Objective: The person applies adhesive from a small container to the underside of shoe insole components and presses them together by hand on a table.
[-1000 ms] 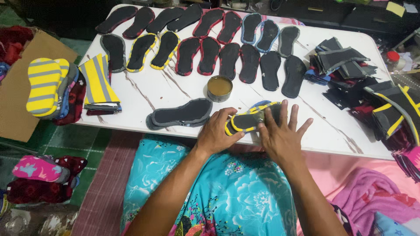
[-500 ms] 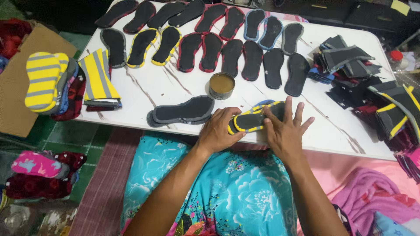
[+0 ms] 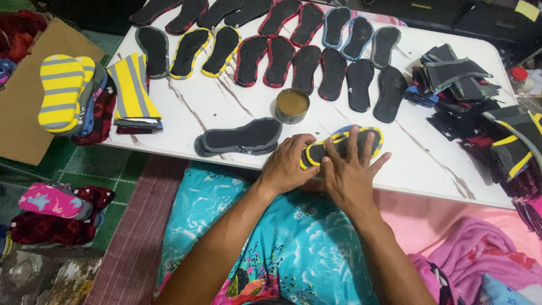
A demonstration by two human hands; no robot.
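The right hand (image 3: 351, 169) lies flat, fingers spread, pressing down on a black sole with yellow edging (image 3: 340, 147) at the near edge of the white table (image 3: 429, 164). The left hand (image 3: 285, 166) is curled around the sole's left end, thumb and fingers clamped on it. The sole lies with its long axis running left to right, slightly raised toward the right; which end is the toe I can't quite tell under the hands. Just left lies a grey-edged black sole pair (image 3: 240, 137), also lengthwise across. Behind the hands sits a small round tin (image 3: 292, 105), and beyond it rows of black soles (image 3: 305, 62) point away.
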